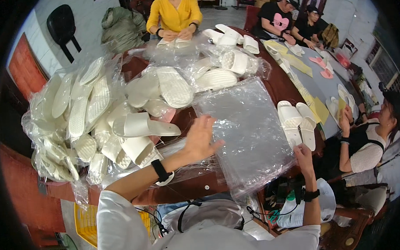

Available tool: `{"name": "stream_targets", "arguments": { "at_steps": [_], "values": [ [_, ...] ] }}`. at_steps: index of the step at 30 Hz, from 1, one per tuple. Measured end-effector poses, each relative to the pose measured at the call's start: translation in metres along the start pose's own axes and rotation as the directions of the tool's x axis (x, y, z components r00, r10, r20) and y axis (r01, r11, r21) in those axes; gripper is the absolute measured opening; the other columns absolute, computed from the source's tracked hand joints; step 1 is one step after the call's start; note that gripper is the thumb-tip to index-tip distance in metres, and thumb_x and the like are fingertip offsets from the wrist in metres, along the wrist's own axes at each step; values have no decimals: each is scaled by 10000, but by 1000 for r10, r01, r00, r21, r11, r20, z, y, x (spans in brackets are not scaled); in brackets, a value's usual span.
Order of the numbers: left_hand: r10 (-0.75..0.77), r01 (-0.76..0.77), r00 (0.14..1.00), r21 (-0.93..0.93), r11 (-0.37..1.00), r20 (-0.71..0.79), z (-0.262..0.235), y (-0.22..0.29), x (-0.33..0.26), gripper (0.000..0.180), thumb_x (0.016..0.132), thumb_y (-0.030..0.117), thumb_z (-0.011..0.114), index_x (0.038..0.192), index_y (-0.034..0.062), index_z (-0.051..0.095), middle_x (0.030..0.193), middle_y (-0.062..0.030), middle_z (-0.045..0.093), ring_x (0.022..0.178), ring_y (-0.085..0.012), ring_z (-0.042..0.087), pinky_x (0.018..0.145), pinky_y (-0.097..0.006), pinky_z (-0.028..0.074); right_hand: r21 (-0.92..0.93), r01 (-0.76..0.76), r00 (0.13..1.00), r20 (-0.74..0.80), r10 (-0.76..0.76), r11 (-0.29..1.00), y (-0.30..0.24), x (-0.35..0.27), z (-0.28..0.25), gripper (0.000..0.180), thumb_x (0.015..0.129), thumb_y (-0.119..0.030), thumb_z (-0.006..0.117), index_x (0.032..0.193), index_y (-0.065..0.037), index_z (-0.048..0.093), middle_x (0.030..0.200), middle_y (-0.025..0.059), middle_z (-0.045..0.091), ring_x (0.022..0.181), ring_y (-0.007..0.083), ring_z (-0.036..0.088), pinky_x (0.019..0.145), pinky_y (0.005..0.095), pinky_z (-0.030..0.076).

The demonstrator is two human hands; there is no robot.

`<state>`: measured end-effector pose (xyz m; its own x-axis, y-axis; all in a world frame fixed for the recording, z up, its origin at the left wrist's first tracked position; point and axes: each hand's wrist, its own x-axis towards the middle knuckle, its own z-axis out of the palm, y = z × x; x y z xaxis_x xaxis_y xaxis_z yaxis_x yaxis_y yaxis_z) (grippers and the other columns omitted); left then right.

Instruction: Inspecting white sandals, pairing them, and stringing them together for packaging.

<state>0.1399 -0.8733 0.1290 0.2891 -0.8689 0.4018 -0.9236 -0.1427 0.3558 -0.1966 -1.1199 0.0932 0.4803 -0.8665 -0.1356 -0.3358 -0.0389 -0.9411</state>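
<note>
A stack of clear plastic bags (pixel 249 136) lies flat on the table in front of me. My left hand (pixel 200 140) is over its left edge, fingers spread, holding nothing. To the right of the stack lies a pair of white slippers (pixel 291 117), side by side with their toes pointing away from me. My right hand (pixel 303 155) is closed at their near heel ends, the fingertips partly hidden there. Just left of my left hand, a loose white slipper (pixel 138 126) lies on top of other slippers.
White slippers in clear bags (pixel 82 102) are heaped at the left. More bagged slippers (pixel 216 79) lie beyond the stack. Across the table, a person in yellow (pixel 174 13) handles slippers. Other people work at a grey table (pixel 315 77) on the right. A yellow basket (pixel 86 223) stands below.
</note>
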Motion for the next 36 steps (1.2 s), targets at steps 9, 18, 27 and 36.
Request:
{"name": "stream_targets", "arguments": {
  "at_steps": [9,18,27,36],
  "values": [
    [29,-34,897,4,999,441,49,-9,-10,1047,756,730,541,1447,-6,263,1483,-285,232,1375,-479,174,1112,-556,195,-431,216,961,-66,-270,876,17,1,-6,260,857,-193,652,759,31,562,613,28,536,589,78,483,534,266,401],
    [39,-67,890,45,997,454,35,-6,-15,1124,673,740,615,1445,-2,272,1485,-293,214,1371,-509,150,1110,-571,180,-564,224,932,-114,-344,794,13,-5,9,262,868,-203,645,798,40,579,655,98,584,605,152,536,594,318,446],
    [-51,54,957,-2,999,285,-70,42,-53,666,806,334,694,1342,42,429,1400,-202,391,1137,-406,504,932,-481,435,-612,180,912,-190,-363,770,-4,-23,17,190,858,-150,660,916,10,576,787,135,607,710,286,583,674,357,460],
    [-488,452,834,-190,872,-257,-163,-32,-126,277,811,146,704,1053,43,616,1008,-126,656,677,-241,678,608,-353,515,-581,441,812,-67,-580,684,-66,-73,71,178,832,-72,637,991,-15,580,935,124,566,860,258,552,741,338,438]
  ]
}}
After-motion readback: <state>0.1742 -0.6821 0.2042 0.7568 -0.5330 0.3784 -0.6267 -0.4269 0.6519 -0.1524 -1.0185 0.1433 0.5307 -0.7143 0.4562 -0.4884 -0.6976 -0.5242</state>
